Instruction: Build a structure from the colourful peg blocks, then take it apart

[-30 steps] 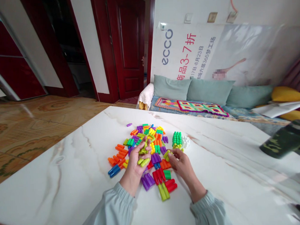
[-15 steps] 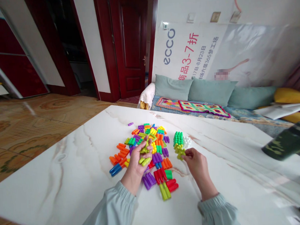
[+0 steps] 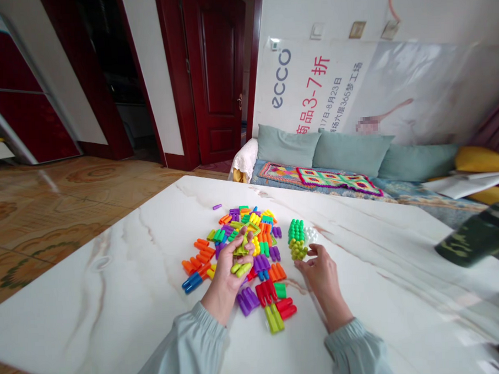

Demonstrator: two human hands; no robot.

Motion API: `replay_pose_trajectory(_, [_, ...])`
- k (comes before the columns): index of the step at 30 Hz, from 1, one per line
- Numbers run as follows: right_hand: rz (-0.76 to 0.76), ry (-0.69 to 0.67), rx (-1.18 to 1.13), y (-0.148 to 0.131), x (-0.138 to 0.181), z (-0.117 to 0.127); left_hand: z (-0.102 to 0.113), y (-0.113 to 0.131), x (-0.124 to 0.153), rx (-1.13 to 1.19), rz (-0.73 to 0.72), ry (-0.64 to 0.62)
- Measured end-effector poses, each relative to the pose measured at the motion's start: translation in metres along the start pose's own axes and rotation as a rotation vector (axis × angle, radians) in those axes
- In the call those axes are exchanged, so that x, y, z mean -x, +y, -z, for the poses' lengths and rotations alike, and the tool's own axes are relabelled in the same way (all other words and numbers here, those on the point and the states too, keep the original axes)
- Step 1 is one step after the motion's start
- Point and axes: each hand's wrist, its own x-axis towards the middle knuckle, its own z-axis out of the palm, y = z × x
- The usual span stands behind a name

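My left hand [image 3: 230, 265] is closed around several yellow-green plastic building blocks [image 3: 241, 269] with rounded prongs, above a colourful pile. To the right, my right hand [image 3: 321, 275] has its thumb and fingers at the lower and right edges of a yellow-green bumpy block [image 3: 297, 249]. That block lies against the near side of a green bumpy block [image 3: 296, 230]. A white bumpy block [image 3: 311, 235] sits beside them, partly behind my right fingers. Near my left wrist are purple blocks [image 3: 248, 301] and red blocks [image 3: 266, 291].
Mixed blocks, among them orange ones [image 3: 192, 264], spread over the white marbled table [image 3: 125, 275]. A dark green camouflage bottle [image 3: 469, 238] is at the right. Behind the table stands a sofa with pale green cushions [image 3: 351, 152].
My right hand has shifted slightly left and its grip has widened. The yellow-green bumpy block has moved up and left, squarer against the green one. My left hand stays put.
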Motion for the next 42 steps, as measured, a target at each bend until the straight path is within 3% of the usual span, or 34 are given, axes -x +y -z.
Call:
replay_pose_trajectory(16, [0.051,-0.042,0.003,0.001,-0.005,-0.005,0.002,-0.001,0.0,-0.015,0.009,-0.012])
replay_pose_trajectory(20, [0.145,0.073,0.051,-0.008,0.001,-0.001,0.004,-0.004,0.002,-0.044,-0.005,-0.041])
replay_pose_trajectory(23, [0.313,0.177,-0.042,-0.03,0.013,0.004,0.006,-0.009,0.001,-0.086,-0.067,-0.039])
replay_pose_trajectory(25, [0.51,0.088,-0.193,-0.049,0.025,0.006,0.006,-0.013,0.0,-0.12,-0.132,-0.034])
replay_pose_trajectory(28, [0.792,-0.234,-0.308,-0.072,0.043,0.005,0.006,-0.02,-0.003,-0.161,-0.181,-0.012])
replay_pose_trajectory(31, [0.871,-0.412,-0.293,-0.081,0.054,-0.001,0.007,-0.026,-0.006,-0.168,-0.201,0.085])
replay_pose_trajectory(34, [0.875,-0.402,-0.275,-0.08,0.056,-0.005,0.01,-0.033,-0.006,-0.194,-0.202,0.112])
replay_pose_trajectory(42, [0.875,-0.329,-0.362,-0.083,0.057,-0.001,0.006,-0.039,0.001,-0.284,-0.088,0.026])
